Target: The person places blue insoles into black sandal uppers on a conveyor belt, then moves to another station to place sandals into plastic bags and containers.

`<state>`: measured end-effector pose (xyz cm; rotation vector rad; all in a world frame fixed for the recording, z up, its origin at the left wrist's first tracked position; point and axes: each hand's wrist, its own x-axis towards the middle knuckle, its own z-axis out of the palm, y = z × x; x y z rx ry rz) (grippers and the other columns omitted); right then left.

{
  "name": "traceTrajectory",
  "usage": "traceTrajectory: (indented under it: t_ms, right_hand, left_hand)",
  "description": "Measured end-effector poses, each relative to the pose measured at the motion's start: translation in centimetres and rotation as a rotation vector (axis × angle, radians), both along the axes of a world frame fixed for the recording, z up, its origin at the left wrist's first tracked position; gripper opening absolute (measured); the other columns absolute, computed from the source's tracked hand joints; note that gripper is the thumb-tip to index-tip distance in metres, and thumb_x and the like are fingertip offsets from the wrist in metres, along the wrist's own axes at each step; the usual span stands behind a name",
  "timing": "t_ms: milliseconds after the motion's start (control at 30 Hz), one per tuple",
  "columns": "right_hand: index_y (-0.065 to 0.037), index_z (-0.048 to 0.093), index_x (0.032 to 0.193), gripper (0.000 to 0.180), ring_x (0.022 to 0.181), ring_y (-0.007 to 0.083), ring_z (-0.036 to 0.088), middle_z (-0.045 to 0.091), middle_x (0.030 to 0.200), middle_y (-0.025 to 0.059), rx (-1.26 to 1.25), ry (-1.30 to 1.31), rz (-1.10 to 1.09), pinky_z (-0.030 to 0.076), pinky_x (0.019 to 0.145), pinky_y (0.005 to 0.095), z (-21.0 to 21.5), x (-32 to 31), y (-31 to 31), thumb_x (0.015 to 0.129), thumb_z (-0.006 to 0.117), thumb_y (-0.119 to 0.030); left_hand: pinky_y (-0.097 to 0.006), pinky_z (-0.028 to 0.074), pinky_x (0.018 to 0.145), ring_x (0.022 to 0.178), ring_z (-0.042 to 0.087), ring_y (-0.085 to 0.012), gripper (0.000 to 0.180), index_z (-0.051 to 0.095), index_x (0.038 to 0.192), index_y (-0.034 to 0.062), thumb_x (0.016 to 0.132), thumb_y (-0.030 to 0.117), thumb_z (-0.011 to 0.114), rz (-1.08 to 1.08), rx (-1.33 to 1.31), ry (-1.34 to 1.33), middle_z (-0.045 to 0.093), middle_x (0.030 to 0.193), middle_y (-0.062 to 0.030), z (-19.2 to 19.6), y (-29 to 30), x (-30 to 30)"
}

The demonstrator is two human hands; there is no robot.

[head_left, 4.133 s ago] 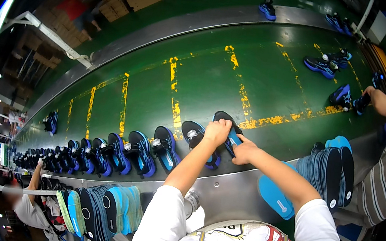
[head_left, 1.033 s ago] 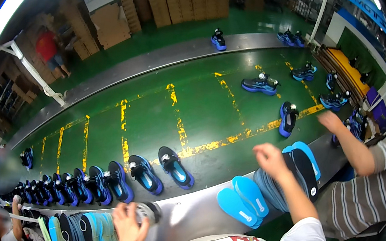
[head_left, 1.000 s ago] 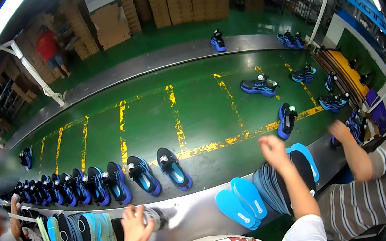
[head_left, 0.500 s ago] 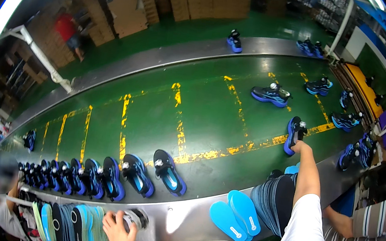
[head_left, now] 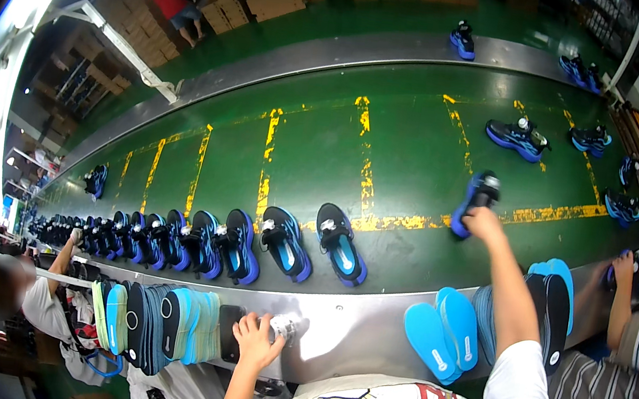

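Note:
My right hand [head_left: 483, 223] grips a black and blue sports shoe [head_left: 471, 202] by its near end, holding it over the green belt. White crumpled stuffing shows at the shoe's far end. My left hand [head_left: 255, 341] is low over the metal ledge, fingers bent and apart, partly covering a dark flat piece [head_left: 230, 331]. Its fingertips are at a crumpled white wad [head_left: 284, 326]; whether they press on it is hard to see. Nearest on the belt are two black shoes, one [head_left: 342, 244] with a light blue inside showing, the other [head_left: 286, 244] to its left.
Blue insoles [head_left: 430, 339] and dark insole stacks [head_left: 546, 306] lie right on the ledge [head_left: 344, 316]; more insoles [head_left: 191, 320] line its left. Many shoes run left along the belt [head_left: 317, 159]. Co-workers sit at left and right, the right one's hands [head_left: 627, 268] at a shoe.
The view has shifted, so the belt and shoes appear farther right and higher. My right hand still holds the shoe. My left hand remains low at the ledge, with the white wad now clearer beside it.

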<state>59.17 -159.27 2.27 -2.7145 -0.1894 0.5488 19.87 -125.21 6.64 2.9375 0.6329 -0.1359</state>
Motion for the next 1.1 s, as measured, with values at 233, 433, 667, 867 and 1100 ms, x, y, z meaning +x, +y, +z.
traceTrajectory:
  t_ms: [233,433,667,867,1100]
  right_hand:
    - [-0.011,0.059,0.093,0.023,0.08,0.0318,0.054,0.054,0.084,0.015,0.346,-0.196,0.146,0.044,0.069,0.0386,-0.2,-13.9,6.5,0.076,0.053,-0.025]
    - [-0.004,0.043,0.112,0.043,0.096,0.0325,0.047,0.045,0.109,0.0162,0.313,-0.387,0.036,0.04,0.08,0.036,-0.5,-20.3,0.8,0.073,0.057,-0.015]
    - [-0.003,0.043,0.102,0.046,0.093,0.0349,0.047,0.045,0.108,0.0191,-0.089,0.043,-0.254,0.04,0.08,0.0383,1.2,-25.7,-5.9,0.065,0.064,-0.019]
    - [-0.002,0.047,0.097,0.042,0.088,0.0324,0.053,0.054,0.093,0.0181,0.122,-0.113,-0.351,0.042,0.076,0.0383,1.9,-28.2,-8.4,0.065,0.067,-0.021]
    - [-0.001,0.06,0.09,0.029,0.083,0.022,0.056,0.056,0.096,0.0142,0.575,-0.161,-0.209,0.044,0.072,0.0301,10.3,-18.7,-1.8,0.068,0.065,-0.021]
  left_hand:
    - [-0.049,0.026,0.089,0.105,0.037,-0.0329,0.048,0.046,0.108,0.004,0.07,0.031,0.059,-0.122,-0.216,-0.333,0.042,0.108,-0.0173,4.3,0.0,8.0]
    - [-0.041,0.035,0.082,0.1,0.04,-0.0344,0.055,0.041,0.114,0.0031,0.07,0.029,0.063,-0.398,-0.446,-0.588,0.04,0.109,-0.0186,-0.2,-7.0,20.0]
    - [-0.044,0.034,0.082,0.1,0.038,-0.0377,0.065,0.032,0.119,0.0062,0.067,0.025,0.066,-0.365,-0.397,-0.518,0.035,0.112,-0.0195,-6.3,-10.7,26.1]
    - [-0.04,0.039,0.074,0.083,0.051,-0.0353,0.04,0.041,0.111,0.0034,0.08,0.026,0.051,-0.208,-0.778,-0.547,0.052,0.092,-0.0195,-6.6,-9.5,28.6]
    - [-0.028,0.041,0.057,0.061,0.051,-0.0145,0.042,0.049,0.109,0.0027,0.078,0.031,0.054,-0.094,-0.922,-0.417,0.054,0.065,-0.0074,-6.5,-7.9,29.0]
